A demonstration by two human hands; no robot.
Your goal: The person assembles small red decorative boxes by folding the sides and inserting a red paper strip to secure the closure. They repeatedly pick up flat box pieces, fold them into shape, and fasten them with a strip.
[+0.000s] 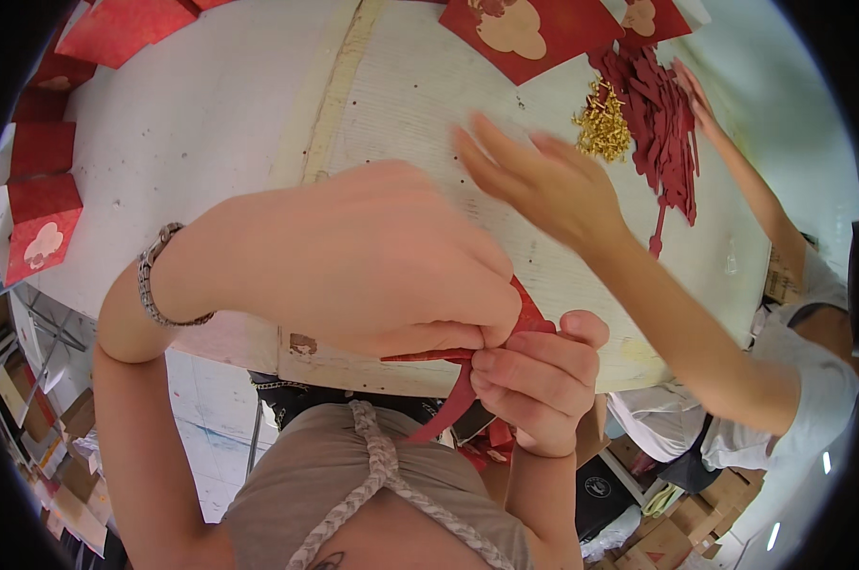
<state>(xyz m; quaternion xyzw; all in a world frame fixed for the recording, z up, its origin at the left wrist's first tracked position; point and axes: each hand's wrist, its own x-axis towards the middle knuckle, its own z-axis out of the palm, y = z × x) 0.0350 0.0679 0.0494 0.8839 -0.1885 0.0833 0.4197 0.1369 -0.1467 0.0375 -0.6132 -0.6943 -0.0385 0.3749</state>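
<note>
My left hand (382, 252), with a beaded bracelet at its wrist, reaches across from the left. Its fingers are closed in a pinch on a dark red strip (450, 407) near the table's front edge. My right hand (542, 385) is closed just beside it, gripping a red card piece (532, 306). Strip and card meet between my fingertips, and the strip's loose end hangs down toward my lap. My left hand hides most of the card, so its full shape does not show.
A co-worker's blurred hand (544, 180) reaches over the table (201, 123) close to mine; their other hand (696, 95) touches a pile of dark red strips (653, 123). Beside it lie small gold fasteners (602, 123). Red boxes (42, 228) stand at the left; a red printed box (534, 38) is at the far side.
</note>
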